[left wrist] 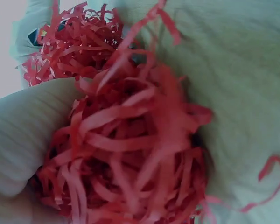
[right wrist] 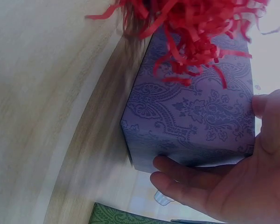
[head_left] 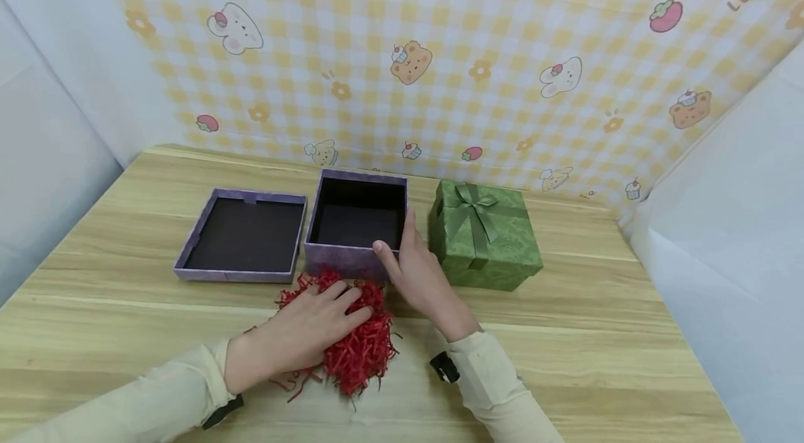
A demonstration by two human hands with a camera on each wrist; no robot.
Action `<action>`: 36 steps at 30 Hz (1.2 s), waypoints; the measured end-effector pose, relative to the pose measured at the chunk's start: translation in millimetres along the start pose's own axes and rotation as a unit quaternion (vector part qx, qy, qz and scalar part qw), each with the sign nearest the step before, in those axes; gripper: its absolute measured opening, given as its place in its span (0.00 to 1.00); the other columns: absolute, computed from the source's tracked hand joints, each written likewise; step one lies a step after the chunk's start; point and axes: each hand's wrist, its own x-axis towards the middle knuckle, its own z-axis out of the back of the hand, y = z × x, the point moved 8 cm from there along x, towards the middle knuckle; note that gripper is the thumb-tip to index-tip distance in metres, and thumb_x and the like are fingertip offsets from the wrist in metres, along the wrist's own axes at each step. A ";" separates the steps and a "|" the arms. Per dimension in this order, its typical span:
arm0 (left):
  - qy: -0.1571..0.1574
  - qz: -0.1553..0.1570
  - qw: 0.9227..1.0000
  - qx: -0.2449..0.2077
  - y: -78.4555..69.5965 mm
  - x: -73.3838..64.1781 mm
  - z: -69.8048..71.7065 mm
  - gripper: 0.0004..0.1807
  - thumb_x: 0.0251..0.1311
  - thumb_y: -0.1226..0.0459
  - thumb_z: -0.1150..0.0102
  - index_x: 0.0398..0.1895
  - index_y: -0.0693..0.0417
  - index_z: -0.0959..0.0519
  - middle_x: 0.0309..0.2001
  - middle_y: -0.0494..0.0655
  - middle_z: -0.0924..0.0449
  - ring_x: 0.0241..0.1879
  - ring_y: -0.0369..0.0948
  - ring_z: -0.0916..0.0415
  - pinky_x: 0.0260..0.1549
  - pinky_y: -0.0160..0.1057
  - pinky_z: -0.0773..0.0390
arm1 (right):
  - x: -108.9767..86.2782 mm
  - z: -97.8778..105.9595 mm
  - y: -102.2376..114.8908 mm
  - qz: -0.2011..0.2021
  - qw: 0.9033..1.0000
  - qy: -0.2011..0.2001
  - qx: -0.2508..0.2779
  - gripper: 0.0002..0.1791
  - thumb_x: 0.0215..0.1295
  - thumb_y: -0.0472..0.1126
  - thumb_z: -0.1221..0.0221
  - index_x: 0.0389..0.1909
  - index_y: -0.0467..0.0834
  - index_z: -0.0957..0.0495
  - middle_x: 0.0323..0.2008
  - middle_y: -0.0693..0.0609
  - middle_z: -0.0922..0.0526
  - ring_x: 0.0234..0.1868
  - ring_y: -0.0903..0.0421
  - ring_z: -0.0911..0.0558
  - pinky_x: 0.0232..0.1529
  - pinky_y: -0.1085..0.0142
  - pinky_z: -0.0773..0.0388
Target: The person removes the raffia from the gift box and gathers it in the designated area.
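My left hand (head_left: 301, 331) grips a clump of red shredded paper (head_left: 364, 356) in front of the purple box, fingers spread over its top. In the left wrist view the tangled red strips (left wrist: 126, 140) fill the space beside the palm, and a second tuft shows behind. The square purple box (head_left: 352, 260) stands uncovered, its black inside showing. My right hand (head_left: 422, 275) holds this box at its near right corner, thumb over the rim and fingers along the side. In the right wrist view, red strips overlap the box's paisley-patterned wall (right wrist: 191, 107).
A purple lid (head_left: 248, 234) lies upturned, left of the box. To the right stands a closed green gift box (head_left: 490, 241) with a ribbon bow, close to my right hand. Behind the wooden table (head_left: 597, 345) hangs a yellow checked cloth (head_left: 377, 24).
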 end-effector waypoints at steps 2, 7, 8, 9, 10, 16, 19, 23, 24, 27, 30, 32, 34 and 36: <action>0.004 0.003 1.000 -0.002 0.9 0.1 -2.8 0.34 0.38 0.63 0.26 0.55 0.51 0.26 0.51 0.52 0.29 0.51 0.50 0.31 0.30 0.48 0.22 | 0.2 0.0 0.4 0.001 1.000 -0.001 0.000 0.48 0.67 0.67 0.64 0.72 0.40 0.72 0.69 0.36 0.49 0.58 0.39 0.30 0.56 0.50 0.33; 0.013 0.010 1.000 -0.008 2.4 0.4 -8.3 0.41 0.35 0.58 0.23 0.59 0.53 0.29 0.55 0.54 0.30 0.53 0.51 0.33 0.34 0.51 0.23 | 0.2 0.3 0.3 0.000 1.000 -0.001 -0.001 0.47 0.67 0.67 0.64 0.72 0.41 0.72 0.69 0.36 0.49 0.59 0.40 0.31 0.57 0.49 0.34; 0.015 0.011 1.000 -0.011 2.5 0.3 -9.2 0.43 0.35 0.56 0.23 0.60 0.53 0.30 0.56 0.54 0.31 0.54 0.52 0.34 0.35 0.52 0.23 | 0.2 0.4 0.2 0.000 1.000 -0.001 -0.001 0.48 0.67 0.67 0.65 0.72 0.41 0.73 0.69 0.36 0.49 0.59 0.40 0.31 0.57 0.50 0.34; 0.018 0.012 1.000 -0.017 2.6 0.0 -10.6 0.45 0.35 0.55 0.23 0.62 0.54 0.31 0.58 0.55 0.32 0.56 0.53 0.35 0.37 0.53 0.24 | 0.3 0.5 0.1 0.001 1.000 -0.002 -0.001 0.48 0.67 0.67 0.65 0.72 0.41 0.73 0.69 0.36 0.49 0.59 0.40 0.32 0.57 0.49 0.35; 0.021 0.013 0.999 -0.023 2.5 -0.7 -11.8 0.47 0.36 0.53 0.24 0.63 0.54 0.33 0.60 0.56 0.34 0.58 0.53 0.37 0.40 0.54 0.24 | 0.4 0.5 0.0 0.001 1.000 -0.002 -0.001 0.48 0.67 0.68 0.66 0.72 0.41 0.73 0.69 0.36 0.49 0.60 0.39 0.32 0.57 0.49 0.35; 0.029 0.015 0.998 -0.055 1.7 -4.5 -18.9 0.54 0.43 0.40 0.34 0.71 0.53 0.45 0.69 0.58 0.46 0.67 0.56 0.49 0.50 0.60 0.32 | 0.3 0.3 1.0 0.006 1.000 -0.001 0.005 0.48 0.67 0.68 0.66 0.71 0.40 0.73 0.69 0.35 0.51 0.62 0.39 0.35 0.59 0.49 0.37; 0.020 0.018 0.998 -0.061 2.3 -4.5 -19.9 0.55 0.45 0.34 0.42 0.72 0.52 0.47 0.70 0.58 0.48 0.67 0.56 0.51 0.51 0.61 0.34 | 0.1 0.4 1.1 0.005 1.000 -0.002 0.007 0.48 0.67 0.68 0.66 0.72 0.41 0.73 0.69 0.35 0.51 0.62 0.39 0.35 0.59 0.48 0.37; 0.010 0.025 0.997 -0.077 3.9 -4.3 -20.8 0.56 0.46 0.28 0.55 0.73 0.50 0.49 0.70 0.57 0.49 0.68 0.56 0.52 0.52 0.61 0.36 | 0.1 -0.5 0.4 0.003 1.000 -0.001 0.003 0.48 0.67 0.68 0.66 0.71 0.41 0.74 0.69 0.35 0.50 0.62 0.39 0.35 0.59 0.48 0.37; 0.010 0.028 0.996 -0.081 4.5 -4.1 -21.3 0.56 0.45 0.27 0.57 0.73 0.49 0.50 0.70 0.57 0.50 0.68 0.56 0.53 0.53 0.61 0.36 | 0.2 -0.9 0.2 0.003 1.000 0.000 0.001 0.48 0.67 0.68 0.66 0.71 0.41 0.74 0.69 0.35 0.50 0.61 0.39 0.35 0.59 0.48 0.37; 0.008 0.031 0.996 -0.089 5.4 -3.8 -21.6 0.55 0.44 0.25 0.59 0.74 0.43 0.52 0.71 0.56 0.52 0.69 0.55 0.56 0.54 0.62 0.39 | 0.5 -1.1 0.3 0.005 1.000 0.001 -0.002 0.48 0.67 0.68 0.66 0.71 0.41 0.74 0.69 0.34 0.50 0.60 0.38 0.34 0.58 0.48 0.36; 0.002 0.029 0.996 -0.085 5.4 -3.8 -20.2 0.53 0.44 0.25 0.60 0.73 0.36 0.52 0.71 0.55 0.53 0.69 0.55 0.58 0.55 0.63 0.41 | 0.8 -0.5 0.8 0.009 1.000 -0.002 -0.006 0.48 0.67 0.67 0.66 0.71 0.40 0.73 0.68 0.33 0.49 0.59 0.37 0.32 0.57 0.49 0.34; -0.005 0.023 0.996 -0.083 4.4 -4.5 -18.6 0.51 0.45 0.25 0.60 0.73 0.32 0.52 0.71 0.55 0.52 0.69 0.55 0.58 0.55 0.64 0.42 | 0.8 -0.1 1.2 0.010 1.000 -0.004 -0.009 0.48 0.67 0.67 0.66 0.71 0.39 0.73 0.68 0.33 0.48 0.58 0.37 0.31 0.56 0.49 0.34; -0.011 0.020 0.997 -0.079 3.7 -5.3 -16.5 0.51 0.45 0.24 0.61 0.73 0.31 0.52 0.71 0.54 0.51 0.69 0.55 0.58 0.55 0.64 0.42 | 0.8 0.3 1.4 0.012 1.000 -0.006 -0.010 0.48 0.67 0.67 0.66 0.71 0.38 0.72 0.68 0.33 0.48 0.58 0.37 0.31 0.56 0.48 0.34; -0.015 0.018 0.997 -0.076 3.1 -6.2 -14.2 0.51 0.45 0.24 0.61 0.73 0.31 0.52 0.71 0.54 0.50 0.69 0.55 0.58 0.55 0.65 0.43 | 1.1 0.2 1.4 0.012 1.000 -0.006 -0.012 0.47 0.68 0.67 0.66 0.71 0.38 0.72 0.67 0.33 0.47 0.58 0.37 0.31 0.56 0.49 0.34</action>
